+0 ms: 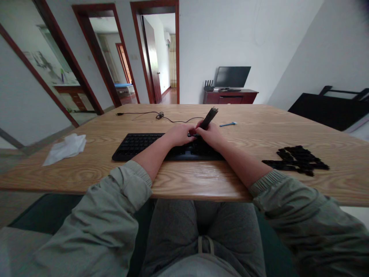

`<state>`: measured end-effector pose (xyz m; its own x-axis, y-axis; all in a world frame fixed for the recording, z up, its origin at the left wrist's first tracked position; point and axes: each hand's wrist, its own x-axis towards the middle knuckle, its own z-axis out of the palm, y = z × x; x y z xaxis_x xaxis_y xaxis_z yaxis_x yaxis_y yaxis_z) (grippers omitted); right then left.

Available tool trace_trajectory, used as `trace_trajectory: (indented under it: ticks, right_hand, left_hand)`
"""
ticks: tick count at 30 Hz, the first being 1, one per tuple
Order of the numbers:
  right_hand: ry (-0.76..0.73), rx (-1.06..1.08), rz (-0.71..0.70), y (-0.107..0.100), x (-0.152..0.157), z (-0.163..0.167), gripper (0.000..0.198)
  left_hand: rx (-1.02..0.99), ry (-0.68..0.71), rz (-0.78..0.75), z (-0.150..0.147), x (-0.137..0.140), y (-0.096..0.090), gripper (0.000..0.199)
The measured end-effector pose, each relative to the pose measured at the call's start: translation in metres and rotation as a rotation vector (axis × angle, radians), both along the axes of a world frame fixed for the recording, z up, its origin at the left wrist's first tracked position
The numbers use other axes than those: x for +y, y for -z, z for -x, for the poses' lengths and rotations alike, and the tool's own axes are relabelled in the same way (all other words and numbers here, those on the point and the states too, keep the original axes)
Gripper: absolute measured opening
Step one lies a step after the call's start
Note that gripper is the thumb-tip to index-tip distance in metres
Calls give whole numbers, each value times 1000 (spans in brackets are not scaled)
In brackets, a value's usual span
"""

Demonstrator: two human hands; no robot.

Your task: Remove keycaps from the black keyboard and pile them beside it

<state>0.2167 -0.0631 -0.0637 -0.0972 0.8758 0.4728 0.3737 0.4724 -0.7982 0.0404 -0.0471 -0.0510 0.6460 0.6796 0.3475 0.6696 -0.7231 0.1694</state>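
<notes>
Keyboard (138,144) lay flat on the table (184,179), long side toward the wearer; placing it there presumably let both hands reach it with forearms low. On the near side of the keyboard, both sleeves (121,184) sat pushed up, which would have kept cuffs off the work.

Right of the keyboard, well apart: black pieces (302,157) in a loose cluster. Possibly keycaps; too dark to confirm. Grouping them probably kept them clear of the right arm and from scattering. Left of the keyboard, also apart: crumpled tissue (66,148), off the left arm's path, perhaps for wiping.

Over the keyboard, right of its middle, both hands met. Right hand (211,135): thumb and fingers clamped on a black bar (210,117), which was tilted, upper end leaning right and away. Such a grip would suit steadying or angling the bar. Left hand (181,134): fingers bent and close together beside the right hand; could not tell whether they gripped anything, as the tips were partly hidden. Its position suggested bracing.

Beyond the keyboard, right of the bar: blue brush (228,124), lying within easy reach. Beyond its left half: cable (160,115), knotted and laid away from the hands, likely to avoid snagging. Farthest beyond the keyboard: a cabinet (239,96) bearing a screen (233,77).
</notes>
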Motion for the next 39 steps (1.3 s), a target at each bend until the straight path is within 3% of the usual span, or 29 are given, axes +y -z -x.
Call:
trace_trajectory:
  ticks: [8, 13, 23, 27, 35, 39]
  right_hand:
    - [117, 102, 32, 2, 23, 23, 21]
    - [126, 162, 47, 5, 27, 28, 21]
    - [208, 207, -104, 6, 23, 27, 20]
    - [188, 158, -72, 6, 25, 27, 22]
    - [59, -155, -94, -5, 5, 9, 41]
    - [19, -145, -36, -7, -5, 2, 40]
  left_hand:
    - [23, -11, -34, -5, 2, 1, 20]
    - [16, -62, 80, -9, 0, 3, 23]
    - [-23, -126, 114, -15, 0, 5, 28]
    - [-7, -129, 115, -13, 0, 5, 29]
    - [-60, 24, 171, 5, 6, 5, 31]
    - [-55, 48, 137, 7, 7, 6, 32]
